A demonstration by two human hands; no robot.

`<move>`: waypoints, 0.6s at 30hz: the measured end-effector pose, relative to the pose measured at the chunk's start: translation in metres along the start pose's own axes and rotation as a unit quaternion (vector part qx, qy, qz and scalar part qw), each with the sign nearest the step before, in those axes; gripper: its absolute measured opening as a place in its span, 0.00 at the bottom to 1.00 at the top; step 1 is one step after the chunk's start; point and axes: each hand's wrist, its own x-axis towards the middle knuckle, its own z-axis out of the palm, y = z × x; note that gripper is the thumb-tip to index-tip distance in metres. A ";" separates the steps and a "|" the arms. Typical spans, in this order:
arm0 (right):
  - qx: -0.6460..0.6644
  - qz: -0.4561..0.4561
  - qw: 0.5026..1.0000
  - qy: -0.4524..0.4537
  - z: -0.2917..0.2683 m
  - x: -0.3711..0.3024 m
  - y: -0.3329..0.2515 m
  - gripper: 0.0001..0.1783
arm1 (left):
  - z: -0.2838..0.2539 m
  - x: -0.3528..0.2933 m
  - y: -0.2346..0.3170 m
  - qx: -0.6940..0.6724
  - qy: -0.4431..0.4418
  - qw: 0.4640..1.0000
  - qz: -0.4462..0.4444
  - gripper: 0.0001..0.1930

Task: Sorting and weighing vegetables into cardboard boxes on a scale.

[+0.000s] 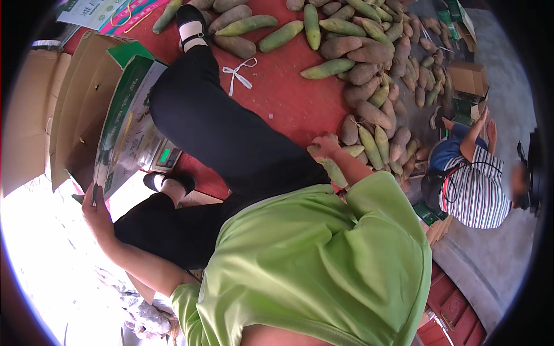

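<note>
My left hand (97, 218) is closed on the near edge of an open cardboard box (122, 124), which is white and green outside and plain brown inside. Under the box's right side shows a scale (160, 157) with a lit green display. At the near left edge of a large heap, my right hand (326, 145) curls around a long green radish (333, 170), partly covered by my forearm. Close to that hand lie more green radishes (369, 145) and brownish-pink ones (350, 130).
Radishes (369, 53) spread over the red ground sheet (283, 98). A white tied ribbon (239, 75) lies beyond my bent leg. On the right, another person in a striped shirt (470, 187) is near an open carton (468, 78). Flattened cardboard (32, 121) stands at the left.
</note>
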 end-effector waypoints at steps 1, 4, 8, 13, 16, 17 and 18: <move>-0.003 -0.004 1.000 0.004 -0.004 -0.004 -0.010 0.23 | 0.000 -0.001 -0.002 0.000 0.000 1.000 -0.003 0.15; 0.017 0.057 0.994 -0.090 -0.011 -0.007 -0.025 0.37 | 0.007 0.000 -0.015 -0.028 0.013 0.999 -0.008 0.15; -0.019 0.063 0.983 -0.171 -0.011 -0.001 -0.023 0.36 | 0.008 0.002 -0.026 -0.100 0.010 0.995 -0.018 0.13; -0.012 0.036 0.992 -0.122 0.012 0.003 -0.007 0.34 | 0.006 -0.007 0.017 -0.010 0.038 0.999 -0.035 0.10; 0.007 0.071 0.997 -0.025 -0.010 0.001 -0.019 0.29 | -0.009 -0.021 0.048 0.032 0.035 0.999 -0.001 0.11; 0.034 0.097 0.995 0.005 -0.006 0.005 -0.005 0.25 | -0.010 -0.020 0.062 0.048 0.032 0.998 -0.005 0.12; 0.035 0.080 0.995 0.041 -0.011 0.007 -0.001 0.26 | -0.009 -0.022 0.064 0.046 0.053 0.997 0.016 0.13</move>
